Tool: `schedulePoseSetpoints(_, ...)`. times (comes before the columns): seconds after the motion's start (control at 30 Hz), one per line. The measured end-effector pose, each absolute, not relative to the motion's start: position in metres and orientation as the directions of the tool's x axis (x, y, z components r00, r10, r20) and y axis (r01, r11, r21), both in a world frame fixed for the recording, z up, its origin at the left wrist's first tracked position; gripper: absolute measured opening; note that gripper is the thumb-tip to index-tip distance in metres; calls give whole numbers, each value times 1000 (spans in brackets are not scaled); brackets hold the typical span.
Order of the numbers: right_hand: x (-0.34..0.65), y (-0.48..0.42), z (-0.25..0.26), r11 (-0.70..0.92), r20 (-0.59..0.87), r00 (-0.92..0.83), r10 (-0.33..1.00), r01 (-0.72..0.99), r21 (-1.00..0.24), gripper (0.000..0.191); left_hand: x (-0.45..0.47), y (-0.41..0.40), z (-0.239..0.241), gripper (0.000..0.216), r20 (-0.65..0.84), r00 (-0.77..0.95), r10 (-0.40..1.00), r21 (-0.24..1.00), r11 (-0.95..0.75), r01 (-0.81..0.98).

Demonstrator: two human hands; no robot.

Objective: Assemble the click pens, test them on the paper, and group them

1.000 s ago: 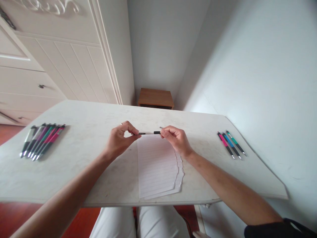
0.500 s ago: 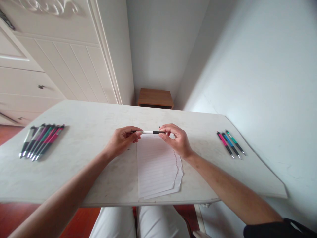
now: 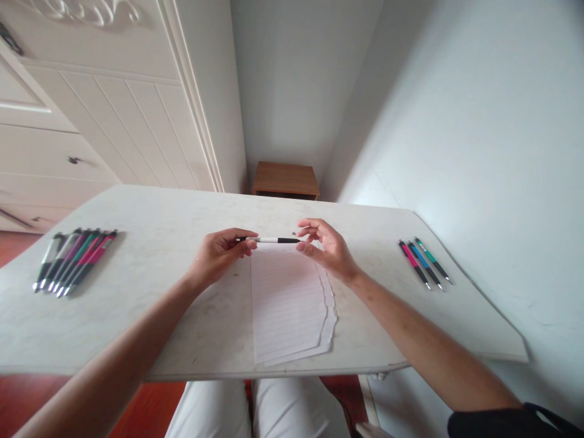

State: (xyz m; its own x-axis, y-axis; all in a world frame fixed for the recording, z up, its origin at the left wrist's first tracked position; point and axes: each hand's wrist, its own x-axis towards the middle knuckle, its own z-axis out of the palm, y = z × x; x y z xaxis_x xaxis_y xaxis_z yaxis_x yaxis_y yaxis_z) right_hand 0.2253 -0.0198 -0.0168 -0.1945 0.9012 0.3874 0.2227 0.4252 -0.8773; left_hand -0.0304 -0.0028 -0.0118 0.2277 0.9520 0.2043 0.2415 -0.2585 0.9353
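Note:
My left hand (image 3: 225, 250) pinches one end of a white pen (image 3: 270, 240) with a black grip. The pen lies level in the air above the top of the lined paper (image 3: 289, 304), its grip end pointing right. My right hand (image 3: 329, 249) is beside that end, thumb and fingers apart, with the thumb close to the tip. Whether the thumb touches the pen I cannot tell. A tiny dark spot (image 3: 294, 233) shows just left of the right fingertips. The paper is a small stack of sheets with torn right edges.
Several pens (image 3: 75, 261) in white, purple, green and pink lie side by side on the left of the white table (image 3: 182, 340). Three pens (image 3: 422, 261), pink, blue and green, lie at the right. A wooden box-like stand (image 3: 286, 177) is beyond the far edge, between cabinet and wall.
My right hand has let go of the pen's grip end and its fingers have spread. My left hand keeps its pinch and has shifted slightly left with the pen.

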Motion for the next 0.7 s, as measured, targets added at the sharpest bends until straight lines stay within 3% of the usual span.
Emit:
schedulePoseSetpoints(0.07, 236, -10, -20, 399, 389, -94, 916, 268, -877, 38, -31, -3, -11, 40, 204, 201, 958, 938, -250, 240)
schedulePoseSetpoints(0.17, 253, 4, -29, 377, 422, -9, 907, 467, -800, 32, -31, -2, -12, 41, 199, 173, 965, 942, -237, 238)
schedulePoseSetpoints(0.37, 261, 16, -43, 427, 470, -133, 873, 676, -600, 25, -30, 0, -16, 38, 190, 166, 968, 941, -228, 252)
schedulePoseSetpoints(0.7, 231, 12, -39, 428, 397, -252, 883, 779, -458, 17, -28, 1, -17, 42, 153, 136, 979, 934, -189, 305)
